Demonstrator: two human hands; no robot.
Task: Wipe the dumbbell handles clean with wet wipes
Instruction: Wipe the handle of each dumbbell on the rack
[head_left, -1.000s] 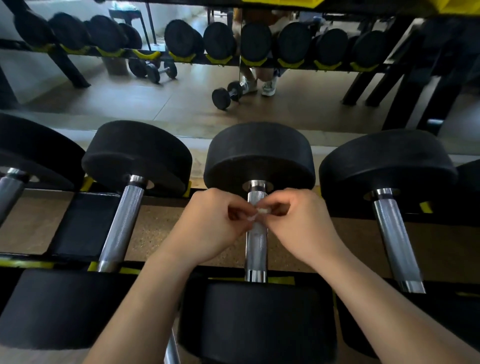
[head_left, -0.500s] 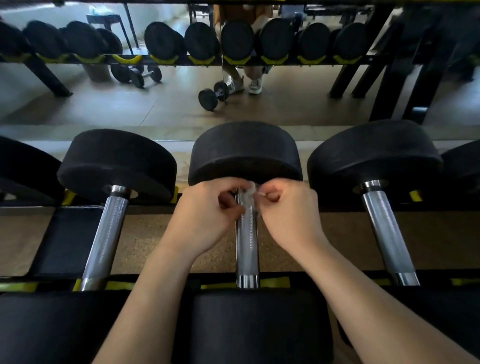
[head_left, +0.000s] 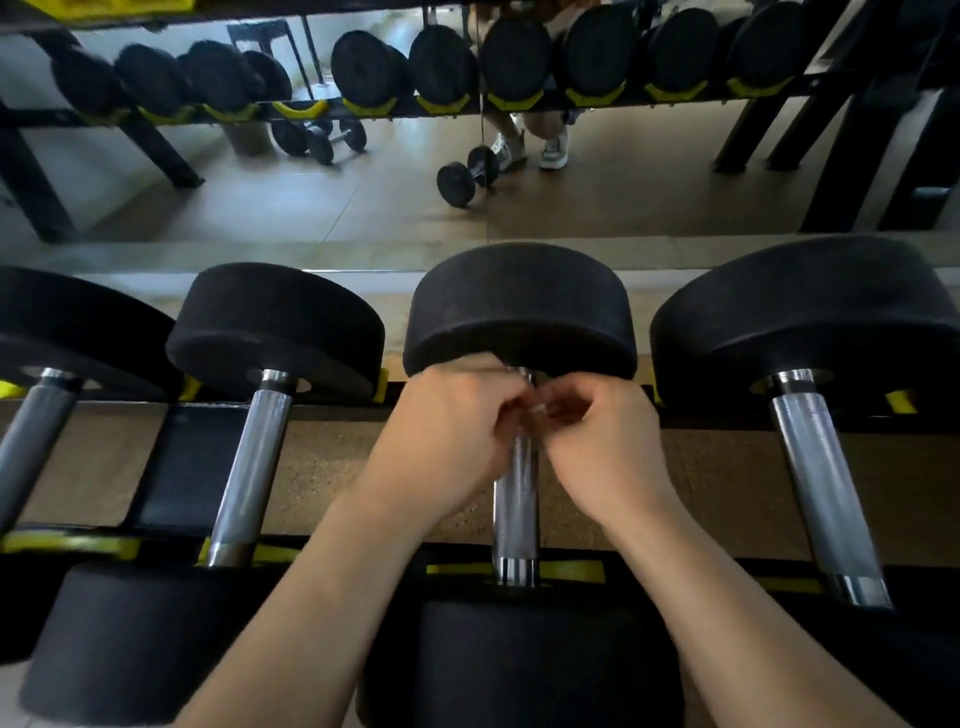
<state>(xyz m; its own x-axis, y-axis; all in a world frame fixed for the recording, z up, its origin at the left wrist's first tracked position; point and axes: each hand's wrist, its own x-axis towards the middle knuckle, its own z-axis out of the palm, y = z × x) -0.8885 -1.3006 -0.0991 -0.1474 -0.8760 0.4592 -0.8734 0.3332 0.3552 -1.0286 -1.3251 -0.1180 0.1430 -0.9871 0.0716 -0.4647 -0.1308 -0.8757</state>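
Closest to the person is the black near head (head_left: 519, 670) of the middle dumbbell. It sits at the near end of the middle handle (head_left: 516, 499), and both forearms reach over it. The handle is a knurled steel bar running straight away from the person, bare and shiny along its near half.

At the far end of that handle the two hands meet. The left hand (head_left: 452, 431) comes in from the handle's left and the right hand (head_left: 602, 441) from its right. Both have curled fingers, pinching a small white scrap between them just above the bar. I take the scrap to be the wet wipe (head_left: 537, 409). Most of it is hidden in the fingers, so I cannot tell whether it is bunched or partly wrapped round the steel.

By the look of it the wipe is light, limp and damp, and it could easily snag or tear on the knurling. I'd spread it and close the fingers right round the bar, then twist and slide. The dumbbell itself looks heavy enough to sit firm in its rack, so there is no need to lift it.

Just beyond the hands is the far head (head_left: 519, 306). A left neighbour handle (head_left: 249, 467) and a right neighbour handle (head_left: 826, 483) lie either side of the middle handle, well apart from it. Beyond the far end of the handle, a mirror (head_left: 208, 208) shows more racked weights and a small loose dumbbell (head_left: 467, 176) on the floor.
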